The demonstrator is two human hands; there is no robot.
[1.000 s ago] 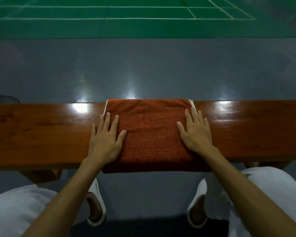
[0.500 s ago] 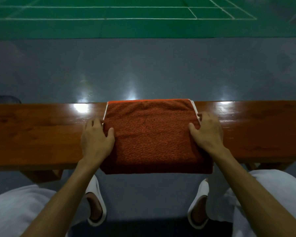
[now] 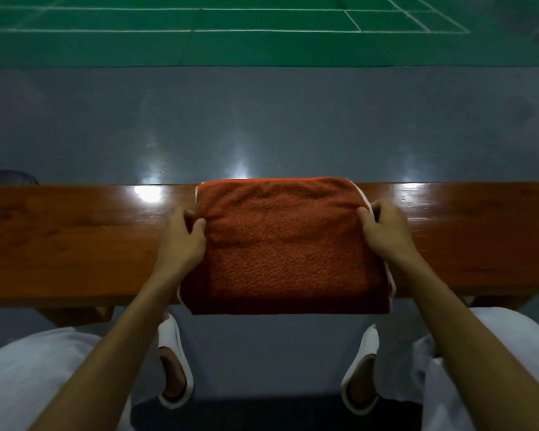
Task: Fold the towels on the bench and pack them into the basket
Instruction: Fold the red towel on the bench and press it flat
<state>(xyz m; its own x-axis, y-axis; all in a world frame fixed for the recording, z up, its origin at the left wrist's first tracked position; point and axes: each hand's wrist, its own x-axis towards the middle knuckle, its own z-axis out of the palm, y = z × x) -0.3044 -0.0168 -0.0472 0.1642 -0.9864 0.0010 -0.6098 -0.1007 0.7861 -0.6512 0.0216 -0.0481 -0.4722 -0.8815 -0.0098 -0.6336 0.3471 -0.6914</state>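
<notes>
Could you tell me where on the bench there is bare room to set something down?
Bare bench runs from the left hand to the frame's left edge, and again from the right hand to the right edge. The middle is crowded: the folded orange towel spans the bench's full depth, gripped at both sides.

The bench [image 3: 75, 237] lies bare at frame left and right. The towel [image 3: 283, 244] fills its centre, with the left hand [image 3: 181, 241] and right hand [image 3: 383, 234] gripping its sides.
</notes>
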